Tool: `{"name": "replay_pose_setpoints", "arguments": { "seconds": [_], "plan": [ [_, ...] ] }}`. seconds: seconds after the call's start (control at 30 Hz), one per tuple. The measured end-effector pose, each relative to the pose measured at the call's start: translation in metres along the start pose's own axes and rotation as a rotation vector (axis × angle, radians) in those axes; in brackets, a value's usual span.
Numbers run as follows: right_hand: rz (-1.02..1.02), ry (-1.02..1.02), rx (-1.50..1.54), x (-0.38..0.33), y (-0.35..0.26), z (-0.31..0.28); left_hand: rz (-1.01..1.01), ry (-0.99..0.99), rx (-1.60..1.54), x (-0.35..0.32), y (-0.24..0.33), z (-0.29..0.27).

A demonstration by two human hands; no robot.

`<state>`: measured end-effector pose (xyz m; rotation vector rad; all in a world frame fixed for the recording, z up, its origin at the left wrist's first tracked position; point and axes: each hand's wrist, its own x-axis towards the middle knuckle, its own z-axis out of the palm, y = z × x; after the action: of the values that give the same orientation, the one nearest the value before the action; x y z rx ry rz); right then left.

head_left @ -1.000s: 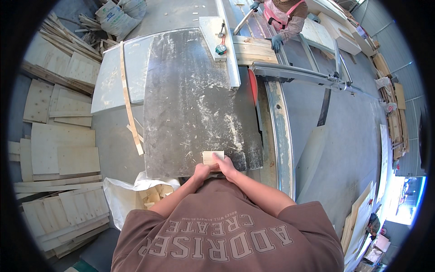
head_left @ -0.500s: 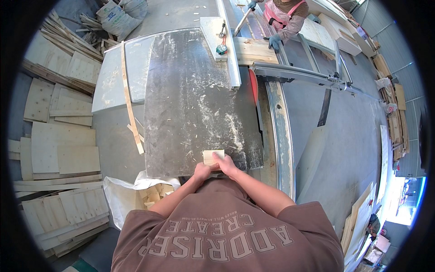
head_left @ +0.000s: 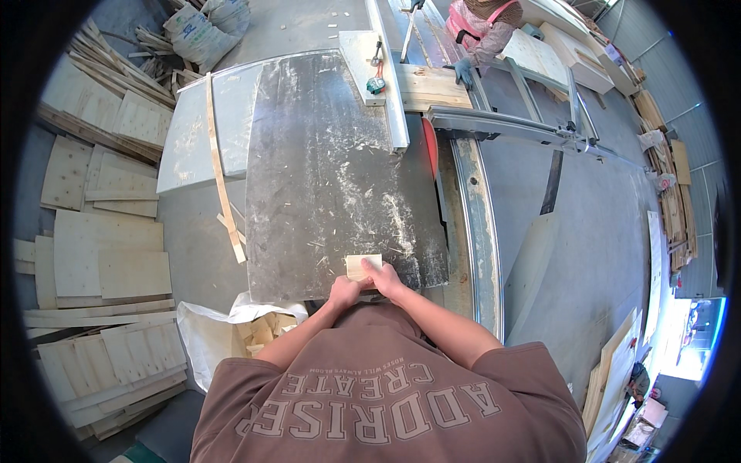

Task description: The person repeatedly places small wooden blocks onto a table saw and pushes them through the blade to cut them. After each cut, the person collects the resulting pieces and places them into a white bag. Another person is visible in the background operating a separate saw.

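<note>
A small pale wooden piece [head_left: 359, 264] lies flat in my hands over the near edge of the dark saw table [head_left: 309, 185]. My right hand [head_left: 385, 282] is closed on its right side, the thumb resting across the top. Against its lower left edge, my left hand [head_left: 347, 291] is also closed, its fingers meeting those of the right. Most of the fingertips are hidden under the piece. A red blade guard [head_left: 430, 148] stands at the table's far right, well apart from my hands.
Across the saw a co-worker's gloved hand [head_left: 463, 71] rests by a wooden board [head_left: 434, 88]. A metal fence [head_left: 397, 116] and sliding rail [head_left: 485, 231] flank the blade. A white sack [head_left: 202, 332] of offcuts sits at my left, near stacked boards [head_left: 108, 239].
The co-worker has shifted slightly left, one gloved hand moving toward the upper edge. My hands and the wooden piece have stayed in place.
</note>
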<state>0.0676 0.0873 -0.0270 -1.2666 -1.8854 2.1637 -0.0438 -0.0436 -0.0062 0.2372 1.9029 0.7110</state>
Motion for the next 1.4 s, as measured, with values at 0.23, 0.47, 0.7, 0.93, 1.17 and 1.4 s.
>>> {"name": "replay_pose_setpoints", "arguments": {
  "seconds": [0.23, 0.47, 0.7, 0.93, 1.17, 1.4],
  "plan": [
    [-0.011, 0.010, 0.022, 0.003, 0.005, 0.002, -0.004, -0.012, -0.006, 0.004, -0.004, 0.001],
    [0.031, -0.020, 0.011, 0.009, 0.013, -0.001, -0.013, -0.008, 0.009, 0.000, 0.002, -0.001],
    [0.039, -0.070, 0.065, 0.011, 0.015, -0.003, 0.022, -0.007, -0.010, 0.005, -0.004, 0.001],
    [-0.028, 0.023, 0.037, 0.007, 0.010, 0.002, 0.016, -0.001, 0.017, 0.005, -0.002, 0.002],
    [-0.031, 0.018, 0.045, 0.010, 0.018, 0.003, 0.007, 0.015, -0.010, 0.017, -0.017, 0.009],
    [-0.038, 0.055, 0.005, 0.016, 0.028, 0.005, 0.009, 0.013, 0.017, 0.017, -0.015, 0.008]
  ]
}}
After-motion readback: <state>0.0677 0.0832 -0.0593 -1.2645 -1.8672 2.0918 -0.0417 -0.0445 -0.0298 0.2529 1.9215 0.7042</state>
